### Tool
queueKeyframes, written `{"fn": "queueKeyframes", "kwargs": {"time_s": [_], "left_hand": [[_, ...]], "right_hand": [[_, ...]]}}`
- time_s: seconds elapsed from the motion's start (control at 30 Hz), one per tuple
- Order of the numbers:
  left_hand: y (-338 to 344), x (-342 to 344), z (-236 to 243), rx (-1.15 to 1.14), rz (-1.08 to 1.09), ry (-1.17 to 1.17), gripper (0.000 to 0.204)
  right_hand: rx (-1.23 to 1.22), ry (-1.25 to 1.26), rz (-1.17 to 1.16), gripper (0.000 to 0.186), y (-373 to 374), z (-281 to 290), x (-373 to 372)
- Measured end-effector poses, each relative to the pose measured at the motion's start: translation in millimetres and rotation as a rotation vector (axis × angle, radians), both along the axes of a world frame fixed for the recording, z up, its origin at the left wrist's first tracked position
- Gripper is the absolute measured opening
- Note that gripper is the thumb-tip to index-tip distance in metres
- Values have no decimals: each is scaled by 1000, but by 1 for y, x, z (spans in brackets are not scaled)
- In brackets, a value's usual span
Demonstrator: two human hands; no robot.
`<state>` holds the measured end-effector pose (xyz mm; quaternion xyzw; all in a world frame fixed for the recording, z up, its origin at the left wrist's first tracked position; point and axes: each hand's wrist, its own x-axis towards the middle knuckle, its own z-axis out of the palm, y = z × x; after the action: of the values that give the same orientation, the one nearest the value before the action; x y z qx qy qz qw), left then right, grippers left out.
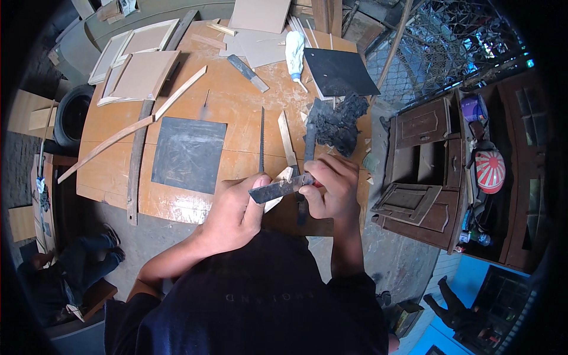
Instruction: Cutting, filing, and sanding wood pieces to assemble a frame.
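At the table's near edge, my right hand [333,186] is closed round one end of a flat, dark metal blade [275,190]. The blade slants down to the left and its far end reaches my left hand [236,204]. A small piece of pale wood [285,175] shows behind the blade, pinched by my left fingers, with its lower end below the blade. Just beyond my hands lie a thin, toothed saw blade [262,139], a pale wooden strip [286,137] and a dark flat bar [310,141]. My fingers partly hide where blade and wood meet.
The orange-brown table [245,127] carries a dark square sheet [189,155], a long wooden strip [136,128], a white bottle [294,54], crumpled black material [340,121] and framed panels [139,74]. A brown cabinet [423,171] stands at right. Two other people are at the lower corners.
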<state>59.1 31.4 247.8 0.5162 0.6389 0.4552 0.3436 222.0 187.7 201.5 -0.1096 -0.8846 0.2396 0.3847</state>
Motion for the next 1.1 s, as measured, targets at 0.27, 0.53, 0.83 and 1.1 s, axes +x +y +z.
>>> {"fn": "queueKeyframes", "kwargs": {"time_s": [0.27,0.53,0.83,1.1], "left_hand": [[-1,0,-8,-9,-11,-10,33],[2,0,-12,-58,-13,-37,32],[-16,-1,-1,62,43,88,34],[-3,9,3,-12,-12,29,33]], "right_hand": [[-12,-3,12,27,5,-12,4],[4,-11,-16,22,10,-18,8],[-225,-6,-348,14,29,-54,41],[-224,-10,-295,27,13,4,62]]}}
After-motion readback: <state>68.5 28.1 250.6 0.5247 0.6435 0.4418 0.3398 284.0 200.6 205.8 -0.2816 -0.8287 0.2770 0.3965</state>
